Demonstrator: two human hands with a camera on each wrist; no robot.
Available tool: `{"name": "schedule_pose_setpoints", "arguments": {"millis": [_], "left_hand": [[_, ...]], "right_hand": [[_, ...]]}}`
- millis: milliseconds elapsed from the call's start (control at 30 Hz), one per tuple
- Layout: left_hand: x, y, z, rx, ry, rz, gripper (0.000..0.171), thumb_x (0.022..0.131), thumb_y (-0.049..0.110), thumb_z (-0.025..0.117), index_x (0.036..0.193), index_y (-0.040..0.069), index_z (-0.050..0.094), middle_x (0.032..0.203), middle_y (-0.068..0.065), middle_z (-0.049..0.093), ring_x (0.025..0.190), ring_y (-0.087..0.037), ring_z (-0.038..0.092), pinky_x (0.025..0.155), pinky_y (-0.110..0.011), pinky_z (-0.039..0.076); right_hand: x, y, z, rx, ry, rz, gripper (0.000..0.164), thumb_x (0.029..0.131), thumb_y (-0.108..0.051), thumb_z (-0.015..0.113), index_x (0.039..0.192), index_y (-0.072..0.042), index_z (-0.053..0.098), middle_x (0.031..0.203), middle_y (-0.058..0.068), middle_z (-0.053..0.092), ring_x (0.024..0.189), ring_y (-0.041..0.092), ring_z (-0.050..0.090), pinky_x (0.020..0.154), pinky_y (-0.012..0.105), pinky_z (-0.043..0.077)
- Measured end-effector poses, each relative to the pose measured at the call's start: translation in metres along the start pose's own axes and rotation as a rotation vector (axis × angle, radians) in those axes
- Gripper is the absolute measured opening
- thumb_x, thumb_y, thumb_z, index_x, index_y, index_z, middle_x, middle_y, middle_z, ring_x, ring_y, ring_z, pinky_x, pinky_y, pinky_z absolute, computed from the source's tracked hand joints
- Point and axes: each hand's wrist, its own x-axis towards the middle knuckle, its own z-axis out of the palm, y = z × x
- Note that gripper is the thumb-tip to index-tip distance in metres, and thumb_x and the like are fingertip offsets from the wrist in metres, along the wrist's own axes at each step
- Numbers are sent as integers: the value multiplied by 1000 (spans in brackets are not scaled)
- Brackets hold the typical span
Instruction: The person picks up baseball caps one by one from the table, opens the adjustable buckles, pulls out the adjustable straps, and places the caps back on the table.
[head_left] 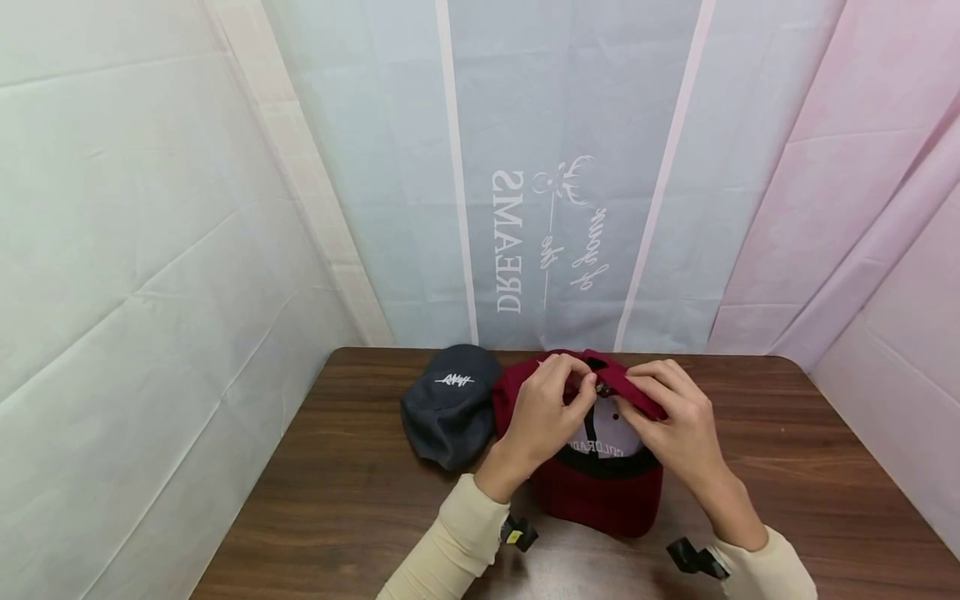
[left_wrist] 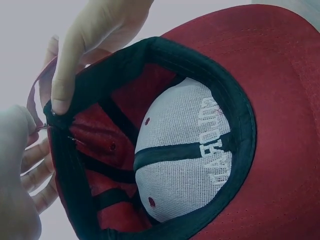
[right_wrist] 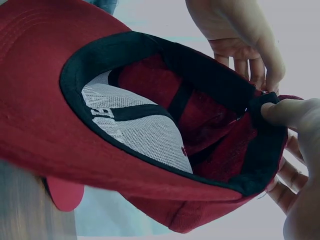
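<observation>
A dark red baseball cap [head_left: 600,500] is tipped so its inside faces me, brim toward the near edge of the table. White mesh lining [left_wrist: 185,145] with mirrored lettering and a black sweatband [right_wrist: 100,55] show inside it. My left hand [head_left: 543,408] pinches the strap [left_wrist: 33,100] at the cap's back opening between thumb and finger. Opposite it, my right hand [head_left: 675,417] grips the back edge, thumb pressed on the sweatband and fingers outside. Small metallic bits show between the hands; their exact form is unclear.
A dark navy cap [head_left: 450,408] with a white logo lies on the brown wooden table [head_left: 337,467], left of the red cap. In the right wrist view, a rounded red piece [right_wrist: 66,192] shows beneath the brim. Printed curtains [head_left: 555,108] hang behind the table.
</observation>
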Motion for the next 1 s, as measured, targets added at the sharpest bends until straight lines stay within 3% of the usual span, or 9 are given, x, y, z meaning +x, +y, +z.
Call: {"name": "schedule_pose_setpoints", "arguments": {"millis": [67, 133, 233, 367, 567, 1000], "left_hand": [[-1, -1, 0, -6, -16, 8, 5, 102, 14, 67, 104, 10, 67, 94, -1, 69, 83, -11, 62, 74, -10, 47], [-2, -3, -1, -3, -40, 22, 12, 98, 15, 71, 107, 9, 66, 98, -1, 70, 87, -12, 63, 78, -10, 49], [-3, -5, -1, 26, -85, 48, 26, 90, 15, 78, 112, 9, 65, 105, -1, 70, 96, -13, 63, 86, -14, 51], [-3, -7, 1, 68, -125, 53, 28, 89, 13, 80, 112, 10, 65, 109, -1, 69, 98, -13, 61, 88, -19, 51], [-5, -8, 1, 63, -92, 32, 14, 93, 7, 78, 100, 12, 66, 100, 0, 67, 91, -12, 60, 83, -19, 51], [-5, -6, 0, 41, -26, 62, 14, 90, 1, 76, 90, 11, 67, 98, -1, 65, 85, -9, 61, 78, -12, 50]], "right_hand": [[-1, 0, 0, -5, -1, 2, 29, 101, -31, 73, 94, -3, 81, 99, 11, 75, 94, 19, 61, 89, 12, 43], [-1, 1, 0, -9, -1, 11, 24, 99, -27, 75, 95, -3, 81, 99, 10, 75, 94, 19, 62, 88, 11, 43], [-1, 1, 0, -15, 3, 24, 10, 86, -6, 83, 95, -2, 80, 99, 10, 75, 93, 17, 62, 87, 10, 44], [-1, 1, 1, -13, 17, 32, 29, 70, 12, 85, 95, -2, 80, 97, 11, 75, 93, 16, 62, 87, 9, 44], [-2, 3, 3, -7, 43, 35, 31, 67, 14, 86, 94, -2, 80, 93, 11, 75, 89, 15, 62, 85, 10, 44], [-4, 2, 8, -26, 101, 67, 24, 69, 12, 86, 86, -2, 77, 86, 11, 73, 86, 10, 60, 79, 11, 42]]}}
